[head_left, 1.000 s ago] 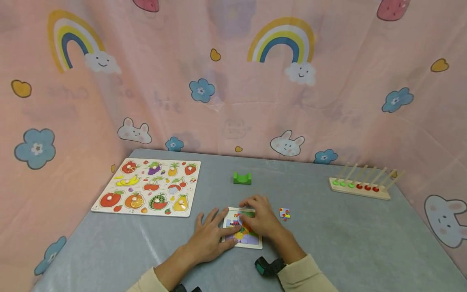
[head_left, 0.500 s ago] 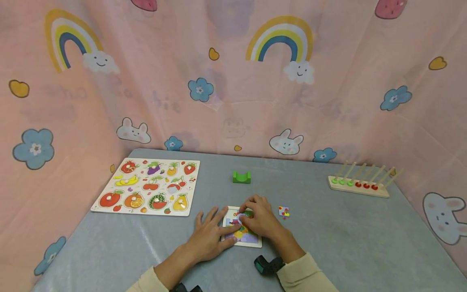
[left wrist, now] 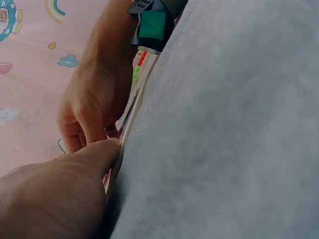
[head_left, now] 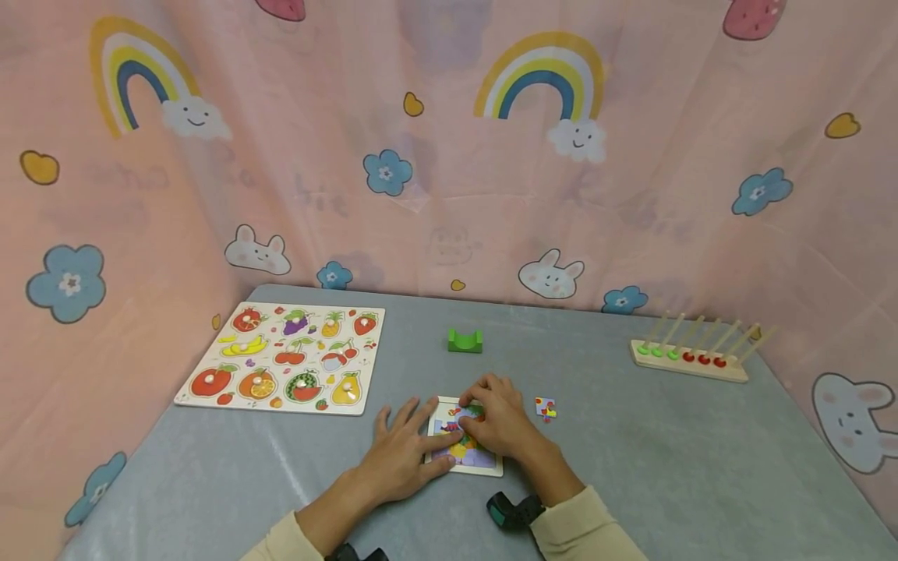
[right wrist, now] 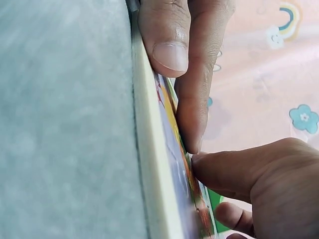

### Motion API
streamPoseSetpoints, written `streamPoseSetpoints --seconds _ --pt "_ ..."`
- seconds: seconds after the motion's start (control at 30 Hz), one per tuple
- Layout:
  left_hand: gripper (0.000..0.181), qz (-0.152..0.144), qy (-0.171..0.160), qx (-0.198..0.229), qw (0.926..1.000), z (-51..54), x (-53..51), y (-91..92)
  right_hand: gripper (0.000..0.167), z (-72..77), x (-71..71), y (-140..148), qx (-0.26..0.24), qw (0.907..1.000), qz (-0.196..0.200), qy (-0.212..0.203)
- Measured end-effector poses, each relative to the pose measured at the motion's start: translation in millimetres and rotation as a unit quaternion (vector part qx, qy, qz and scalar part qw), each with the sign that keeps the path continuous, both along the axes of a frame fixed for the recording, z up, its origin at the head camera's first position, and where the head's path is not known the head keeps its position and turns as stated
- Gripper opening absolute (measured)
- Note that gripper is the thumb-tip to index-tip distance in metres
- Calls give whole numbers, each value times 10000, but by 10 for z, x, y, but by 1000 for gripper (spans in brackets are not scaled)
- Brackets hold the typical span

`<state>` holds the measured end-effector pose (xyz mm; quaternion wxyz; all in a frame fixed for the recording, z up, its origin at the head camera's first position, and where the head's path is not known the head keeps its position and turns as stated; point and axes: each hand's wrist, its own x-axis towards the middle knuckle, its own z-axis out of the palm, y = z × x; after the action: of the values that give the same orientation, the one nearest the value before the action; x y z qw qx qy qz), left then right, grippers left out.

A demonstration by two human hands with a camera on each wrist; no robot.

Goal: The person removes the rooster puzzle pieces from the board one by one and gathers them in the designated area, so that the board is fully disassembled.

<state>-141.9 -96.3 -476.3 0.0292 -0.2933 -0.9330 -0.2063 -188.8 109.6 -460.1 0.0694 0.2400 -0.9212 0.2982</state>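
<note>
- The grey table (head_left: 666, 475) fills the lower part of the head view.
- A fruit board (head_left: 268, 360) lies at the left of the frame, untouched.
- A bead rack (head_left: 686, 370) stands at the right, well apart from the work.
- The left hand (head_left: 400, 460), fingers spread, rests its thumb and forefinger on the puzzle, apparently steadying it.
- The right hand (head_left: 503, 421) bends its fingers down onto the puzzle's upper part; whether they pinch a piece I cannot tell. The step in hand looks like fitting a piece there.
- The framed puzzle (head_left: 482, 471) lies flat at lower centre, partly covered by both hands.
- A green block (head_left: 465, 347) sits above it, near the centre of the frame.
- The loose piece (head_left: 546, 407) lies to the right of the right hand. The next move probably calls for lifting it by its edges and turning it to suit its gap, if one is hidden under the fingers.
</note>
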Motion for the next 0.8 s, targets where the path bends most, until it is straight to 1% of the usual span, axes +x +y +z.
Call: streamPoseSetpoints --seconds 0.13,0.27,0.47,0.7,0.8 --pt "40 -3 -5 13 10000 6 3 -5 18 -7 -6 -3 49 10000 35 21" --pt "40 1 17 13 10000 14 4 -4 20 -17 -9 14 -48 9999 151 16" --pt "40 21 -54 -50 10000 15 -1 1 22 -33 -8 75 -174 9995 247 -106" --pt "40 28 -84 -69 9999 13 -4 0 22 -13 2 83 -1 9996 229 -159" --pt "40 20 -88 -61 9999 16 -8 -2 22 -15 6 79 53 9997 243 -82"
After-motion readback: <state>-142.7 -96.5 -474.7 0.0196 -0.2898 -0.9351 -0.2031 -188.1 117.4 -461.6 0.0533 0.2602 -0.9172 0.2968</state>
